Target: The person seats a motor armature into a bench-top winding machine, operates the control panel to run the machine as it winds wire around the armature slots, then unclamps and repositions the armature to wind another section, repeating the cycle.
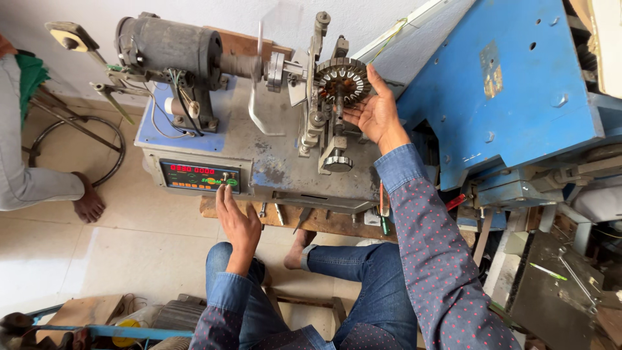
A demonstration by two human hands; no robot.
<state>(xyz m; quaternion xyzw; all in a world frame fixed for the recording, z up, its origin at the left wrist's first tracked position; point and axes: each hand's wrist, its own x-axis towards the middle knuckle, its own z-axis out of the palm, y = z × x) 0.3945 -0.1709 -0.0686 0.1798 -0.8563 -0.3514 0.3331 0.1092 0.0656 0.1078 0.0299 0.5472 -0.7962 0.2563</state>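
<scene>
Two hands: right hand [374, 110] spread wide, hiding stator [343, 81] edge; left hand [236, 217] fingertips on panel [197, 176], grip unclear.

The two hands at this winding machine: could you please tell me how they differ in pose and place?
The left hand lies palm down, fingertips at the control panel; the right hand is raised, open, against the round stator core. The left is low at the machine's front, the right higher up. Both are bare, with dotted blue sleeves.
</scene>
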